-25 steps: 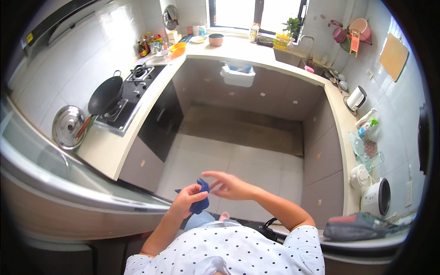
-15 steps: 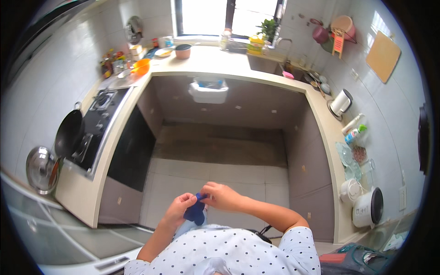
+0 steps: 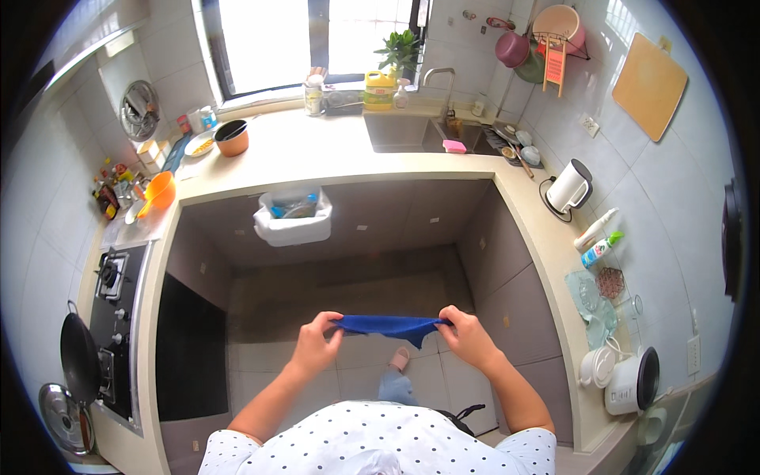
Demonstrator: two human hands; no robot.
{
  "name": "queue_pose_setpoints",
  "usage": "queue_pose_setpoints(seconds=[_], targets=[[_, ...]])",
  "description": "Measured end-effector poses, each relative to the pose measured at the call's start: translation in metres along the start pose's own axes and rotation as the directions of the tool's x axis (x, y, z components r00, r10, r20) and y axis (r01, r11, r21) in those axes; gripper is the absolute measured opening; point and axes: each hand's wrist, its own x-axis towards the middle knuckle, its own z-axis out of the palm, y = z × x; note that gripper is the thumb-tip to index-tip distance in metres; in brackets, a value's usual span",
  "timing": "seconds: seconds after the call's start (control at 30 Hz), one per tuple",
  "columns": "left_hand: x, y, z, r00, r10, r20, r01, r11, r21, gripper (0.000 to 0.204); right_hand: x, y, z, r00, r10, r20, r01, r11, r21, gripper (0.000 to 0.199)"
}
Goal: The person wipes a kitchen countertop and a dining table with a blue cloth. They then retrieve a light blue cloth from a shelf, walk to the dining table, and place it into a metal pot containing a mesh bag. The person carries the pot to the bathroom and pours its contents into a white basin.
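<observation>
A dark blue cloth [image 3: 389,325] is stretched level between my two hands, in front of my body and above the tiled floor. My left hand [image 3: 318,342] pinches its left end between thumb and fingers. At the other end, my right hand [image 3: 467,339] grips the cloth's right corner. A short pointed flap of the fabric hangs down near the right hand. What exact kind of cloth item it is, I cannot tell.
A U-shaped counter [image 3: 332,166] surrounds me. A hanging white bin [image 3: 293,229] juts from its front. On the left are a stove [image 3: 119,317] and wok [image 3: 79,356]; at the back, a sink [image 3: 404,133]; on the right, a kettle [image 3: 568,188] and rice cooker [image 3: 631,381].
My hands have moved apart, pulling the bunched blue cloth out into a wide band. The view has shifted, so the counter and window appear further left.
</observation>
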Motion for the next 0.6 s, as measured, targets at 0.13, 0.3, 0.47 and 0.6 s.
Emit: queue_pose_setpoints(seconds=[0.13,0.3,0.47,0.6], targets=[[0.075,-0.001,0.023,0.994,0.079,-0.071,-0.059,0.967,0.249,0.012,0.064,0.054,-0.041,0.991,-0.134,0.014,0.135,0.990,-0.045,0.010],[0.150,0.004,0.055,0.994,-0.082,-0.065,0.089,0.991,0.102,0.015,0.149,0.110,-0.092,0.973,-0.193,0.128,0.203,0.977,-0.069,0.013],[0.228,0.021,0.068,0.929,-0.343,0.139,0.369,0.885,-0.282,0.018,0.231,0.152,-0.127,0.959,-0.201,0.201,0.202,0.979,0.017,0.012],[0.301,0.029,0.075,0.964,-0.150,0.220,0.164,0.985,-0.051,0.013,0.291,0.188,-0.154,0.953,-0.214,0.216,0.218,0.976,0.005,0.012]])
